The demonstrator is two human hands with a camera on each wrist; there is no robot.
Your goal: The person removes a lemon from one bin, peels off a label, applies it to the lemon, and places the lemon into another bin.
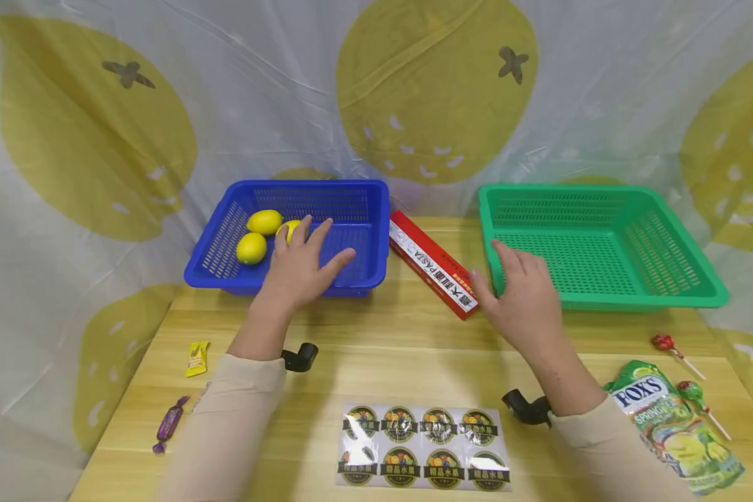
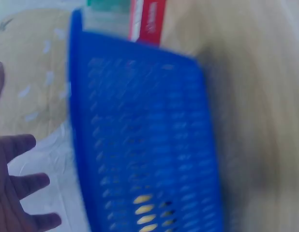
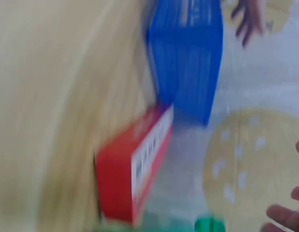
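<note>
My left hand (image 1: 296, 268) is spread above the front part of the blue basket (image 1: 376, 275), overlapping one of the lemons in the head view. Two more lemons, one lemon (image 1: 251, 248) in front and another lemon (image 1: 265, 222) behind it, lie at the basket's left side. In the left wrist view the fingers (image 2: 31, 184) are spread apart beside the basket's rim, holding nothing. My right hand (image 1: 527, 303) hovers at the left front corner of the green basket (image 1: 640, 300), fingers extended. Close to its thumb lies a red pasta box (image 1: 433, 265), set diagonally between the baskets.
A sheet of round stickers (image 1: 423, 446) lies at the table's front. On the left are a yellow wrapped candy (image 1: 197, 359) and a purple wrapped candy (image 1: 171, 424). On the right lie a red lollipop (image 1: 663, 341), a green lollipop (image 1: 690, 390) and a green FOX'S bag (image 1: 678, 432). A lemon-print curtain (image 1: 257, 90) hangs behind.
</note>
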